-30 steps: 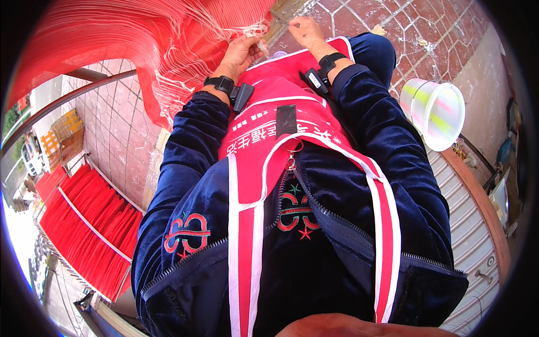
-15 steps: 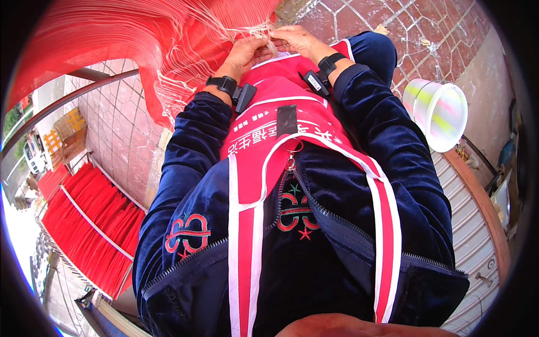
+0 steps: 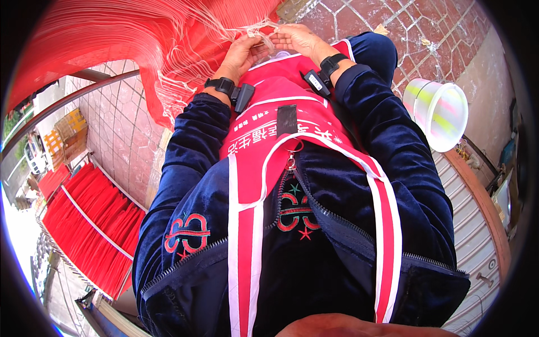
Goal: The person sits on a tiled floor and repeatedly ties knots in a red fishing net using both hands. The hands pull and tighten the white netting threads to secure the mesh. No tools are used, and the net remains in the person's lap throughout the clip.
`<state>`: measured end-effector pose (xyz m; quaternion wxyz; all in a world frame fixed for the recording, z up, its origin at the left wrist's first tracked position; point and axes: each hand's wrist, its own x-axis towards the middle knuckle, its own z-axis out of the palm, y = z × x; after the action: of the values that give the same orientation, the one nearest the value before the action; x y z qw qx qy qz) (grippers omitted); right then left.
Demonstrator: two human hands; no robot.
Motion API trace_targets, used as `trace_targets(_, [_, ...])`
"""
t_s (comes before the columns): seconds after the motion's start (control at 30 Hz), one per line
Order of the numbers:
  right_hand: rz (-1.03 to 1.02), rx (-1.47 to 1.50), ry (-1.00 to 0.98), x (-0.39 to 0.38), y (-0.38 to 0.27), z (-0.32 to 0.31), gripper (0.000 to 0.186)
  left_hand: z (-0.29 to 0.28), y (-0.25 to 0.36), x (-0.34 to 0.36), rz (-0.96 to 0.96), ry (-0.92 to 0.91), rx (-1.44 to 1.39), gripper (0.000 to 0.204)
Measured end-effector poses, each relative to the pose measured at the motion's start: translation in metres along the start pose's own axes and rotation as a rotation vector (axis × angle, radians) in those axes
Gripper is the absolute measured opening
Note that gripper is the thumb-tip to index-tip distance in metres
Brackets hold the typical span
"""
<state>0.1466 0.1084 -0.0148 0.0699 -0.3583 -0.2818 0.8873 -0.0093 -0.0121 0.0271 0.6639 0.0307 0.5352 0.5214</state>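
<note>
Both grips are closed in a fine pinch: the left hand (image 3: 246, 53) and the right hand (image 3: 300, 40) come close together on slender, whitish, translucent strands (image 3: 269, 42); how tightly each one squeezes, I cannot tell. The strands lie just beyond the far edge of the bright red, white-trimmed cloth apron (image 3: 281, 84), at the right-hand edge of a broad, thin red sheet (image 3: 163, 39) fringed with pale threads. Stuff this thin probably asks for fingertips rather than a whole fist, and hands so near each other likely leave little slack between them. The apron presumably shields the dark blue velvet jacket (image 3: 331, 185). Beside the right sleeve, a white, translucent plastic bucket (image 3: 447, 117) with yellow and pink patches seems placed within reach; a banded red stack (image 3: 92, 216) sits well apart at the left.
</note>
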Motion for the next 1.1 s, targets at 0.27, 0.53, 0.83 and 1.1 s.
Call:
trace_targets(0.27, [-0.134, 0.197, 0.163, -0.003, -0.008, -0.002, 0.023, -0.003, 0.000, -0.002, 0.033, -0.073, -0.090, 0.021])
trace_targets(0.53, [-0.157, 0.162, 0.125, -0.004, -0.008, -0.006, 0.019, -0.002, 0.002, -0.003, 0.017, -0.073, -0.140, 0.021])
trace_targets(0.83, [-0.220, 0.259, 0.068, 0.007, -0.003, -0.010, 0.018, -0.002, 0.000, 0.001, 0.009, -0.039, -0.148, 0.024])
trace_targets(1.1, [0.148, -0.315, 0.301, -0.009, -0.011, -0.004, 0.043, 0.005, 0.003, -0.001, 0.069, -0.027, -0.081, 0.028])
